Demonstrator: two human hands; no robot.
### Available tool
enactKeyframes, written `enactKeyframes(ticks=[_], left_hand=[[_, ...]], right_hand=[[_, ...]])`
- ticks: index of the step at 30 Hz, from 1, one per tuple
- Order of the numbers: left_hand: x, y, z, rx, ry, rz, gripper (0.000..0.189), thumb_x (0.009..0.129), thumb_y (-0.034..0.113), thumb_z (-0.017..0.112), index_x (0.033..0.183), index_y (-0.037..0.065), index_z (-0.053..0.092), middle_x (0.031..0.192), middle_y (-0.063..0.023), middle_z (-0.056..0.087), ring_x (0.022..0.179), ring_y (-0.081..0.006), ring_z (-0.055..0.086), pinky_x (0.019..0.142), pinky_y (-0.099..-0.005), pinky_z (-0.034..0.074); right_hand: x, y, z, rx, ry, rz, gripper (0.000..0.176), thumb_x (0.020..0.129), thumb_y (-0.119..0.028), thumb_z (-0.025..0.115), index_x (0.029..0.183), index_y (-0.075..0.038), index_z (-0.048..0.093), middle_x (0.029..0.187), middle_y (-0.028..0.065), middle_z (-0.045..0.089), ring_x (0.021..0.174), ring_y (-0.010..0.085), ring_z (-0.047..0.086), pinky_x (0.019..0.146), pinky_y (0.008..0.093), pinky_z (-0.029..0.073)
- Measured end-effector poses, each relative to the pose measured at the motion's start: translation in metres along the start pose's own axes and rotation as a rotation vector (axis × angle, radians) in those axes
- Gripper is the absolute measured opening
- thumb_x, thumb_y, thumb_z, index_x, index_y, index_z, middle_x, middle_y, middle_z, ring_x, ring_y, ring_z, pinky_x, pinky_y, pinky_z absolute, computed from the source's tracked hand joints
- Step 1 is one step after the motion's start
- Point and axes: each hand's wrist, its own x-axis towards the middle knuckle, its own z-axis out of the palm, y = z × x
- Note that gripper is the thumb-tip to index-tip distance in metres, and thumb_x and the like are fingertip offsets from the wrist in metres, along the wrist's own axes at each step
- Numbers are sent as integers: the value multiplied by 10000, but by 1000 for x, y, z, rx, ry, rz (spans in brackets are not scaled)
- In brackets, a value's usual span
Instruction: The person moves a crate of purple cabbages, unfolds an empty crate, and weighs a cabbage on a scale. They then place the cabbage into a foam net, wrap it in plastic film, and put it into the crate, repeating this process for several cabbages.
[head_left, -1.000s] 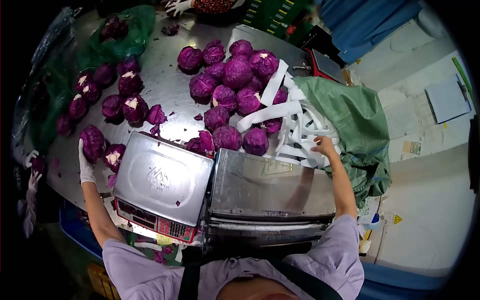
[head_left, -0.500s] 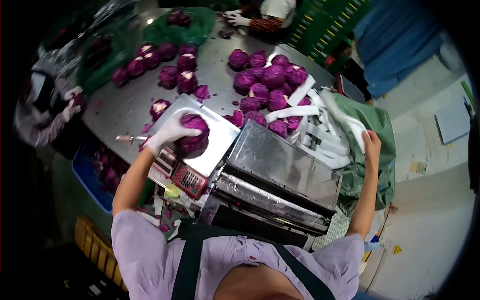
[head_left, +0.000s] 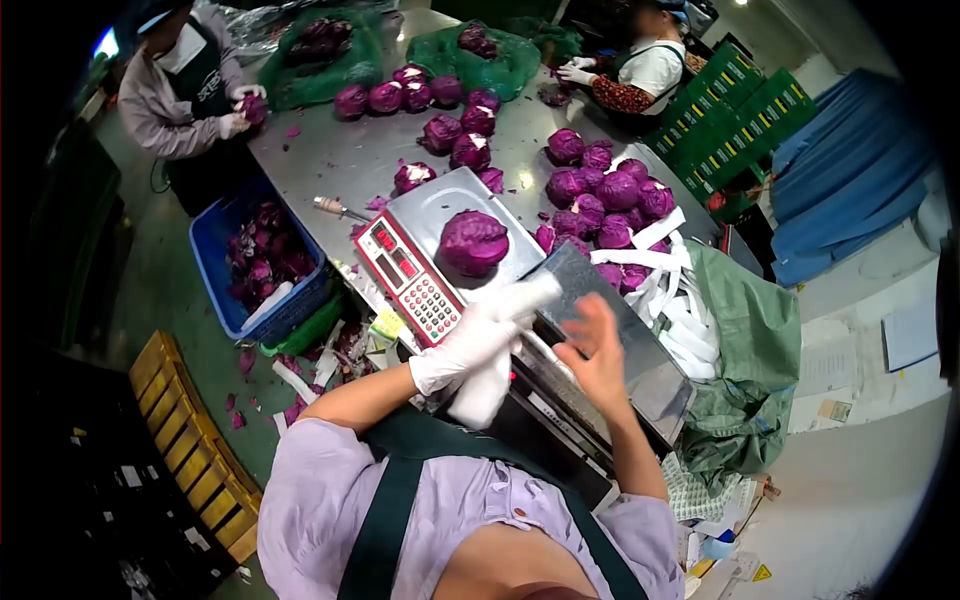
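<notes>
My left hand (head_left: 462,348), in a white glove, is closed around a white foam strip (head_left: 482,394) in front of the scale. To its right is my bare right hand (head_left: 596,352), blurred, its fingers apart and nothing seen in them. A purple cabbage (head_left: 474,243) sits alone on the metal plate of the scale (head_left: 408,279), whose red display is lit. Beyond my right hand lies a pile of white strips (head_left: 688,325), beside a heap of purple cabbages (head_left: 618,190). The metal-topped machine (head_left: 640,365) is partly hidden by my right hand and forearm.
A knife (head_left: 340,209) lies left of the scale. More cabbages (head_left: 386,97) and green net bags (head_left: 470,62) are farther back. A blue bin (head_left: 222,270) stands at left. Two co-workers (head_left: 190,85) (head_left: 655,65) stand at the far sides. Green cloth (head_left: 745,340) hangs at right.
My left hand has left the cabbage and moved toward me, now holding the strip. My right hand has come in from the right and opened. The view has shifted, showing more of the co-workers.
</notes>
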Motion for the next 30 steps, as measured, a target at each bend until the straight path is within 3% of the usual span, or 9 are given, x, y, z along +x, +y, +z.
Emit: enactKeyframes(ticks=[1, 5, 10, 14, 15, 17, 23, 27, 30], left_hand=[[3, -26, -2, 453, 89, 204, 439, 796, 207, 591, 1211, 126, 469, 969, -99, 600, 844, -222, 611, 723, -332, 478], [-19, 23, 8, 705, 91, 252, 541, 732, 430, 617, 1160, 131, 478, 908, -162, 605, 861, -337, 594, 771, -401, 455], [-6, 18, -21, 290, 45, 170, 281, 811, 200, 615, 1016, 8, 627, 907, -88, 640, 880, -80, 566, 750, -230, 448], [5, 6, -18, 32, -251, 273, 310, 834, 210, 612, 1034, -26, 613, 919, -41, 632, 746, -112, 593, 685, -254, 487], [8, 14, -29, -91, -351, -103, 324, 851, 187, 590, 1107, -11, 577, 992, -76, 617, 844, -133, 593, 792, -251, 465], [23, -14, -25, -693, -324, -87, 386, 860, 162, 551, 1214, 20, 491, 1096, -105, 578, 969, -125, 550, 771, -227, 469], [34, -32, 23, -469, -174, 113, 445, 833, 114, 599, 1240, 19, 447, 909, -28, 568, 782, -69, 552, 644, -203, 461], [30, -27, 17, -398, 50, -133, 215, 811, 174, 646, 965, 26, 622, 746, 15, 562, 508, -17, 480, 422, -151, 383], [34, -46, 9, -242, 131, 35, 179, 843, 187, 605, 924, 29, 629, 760, 1, 574, 603, -53, 537, 525, -190, 447]], right_hand=[[9, -14, 1, 53, 81, -111, 664, 684, -147, 745, 1245, -33, 409, 1166, 170, 528, 929, 187, 587, 778, 322, 497], [20, -18, 11, 93, -15, -179, 312, 732, -15, 689, 1018, 33, 574, 819, 65, 635, 757, 100, 603, 656, 233, 503], [25, -36, 3, 286, 83, -38, 168, 792, -28, 639, 934, 41, 583, 750, 29, 591, 655, 64, 548, 581, 196, 463], [35, -12, 2, 171, 208, -67, 114, 796, -26, 627, 876, 32, 571, 809, 56, 593, 671, 72, 531, 592, 194, 439], [34, -6, 0, 165, 207, -62, 114, 796, -26, 627, 876, 32, 571, 809, 56, 593, 671, 72, 531, 592, 194, 439], [36, 0, -1, 277, 246, -85, 135, 795, -45, 631, 886, 34, 570, 910, 100, 597, 749, 87, 533, 632, 213, 444], [39, 14, 18, -407, 335, -357, 104, 786, -69, 632, 801, 28, 596, 1085, 194, 574, 895, 174, 569, 751, 290, 453], [44, 29, 17, 237, 375, -93, 98, 891, -52, 485, 863, 41, 477, 1188, 204, 502, 857, 153, 585, 743, 259, 470], [47, 36, 12, 373, 361, -40, 126, 915, -101, 457, 885, 20, 474, 1120, 179, 542, 838, 154, 589, 727, 271, 478]])
